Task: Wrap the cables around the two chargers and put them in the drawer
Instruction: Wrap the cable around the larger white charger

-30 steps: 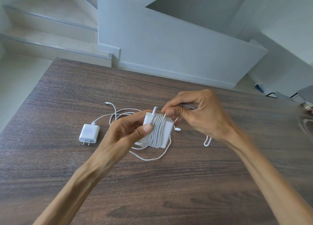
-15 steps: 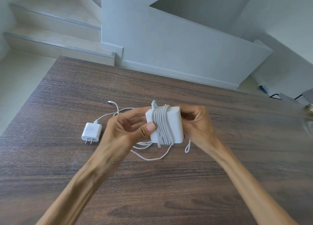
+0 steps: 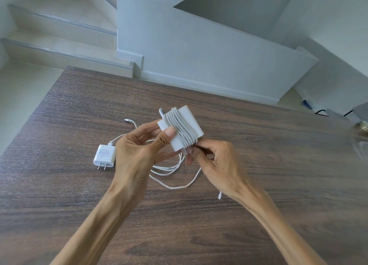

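The left hand [image 3: 137,151] clamped the wrapped charger [image 3: 182,131] above the counter [image 3: 278,165] while the right hand [image 3: 211,159] pinched its cable end, and any slip there risked the coils springing loose; charger 2 [image 3: 105,156] lay unwrapped.

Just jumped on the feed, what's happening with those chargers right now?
The left hand holds the large white charger above the wooden table, its cable wound round it in many turns. The right hand pinches the cable end at the brick's lower edge. The small charger lies on the table, its cable loose and unwrapped. No drawer is visible.
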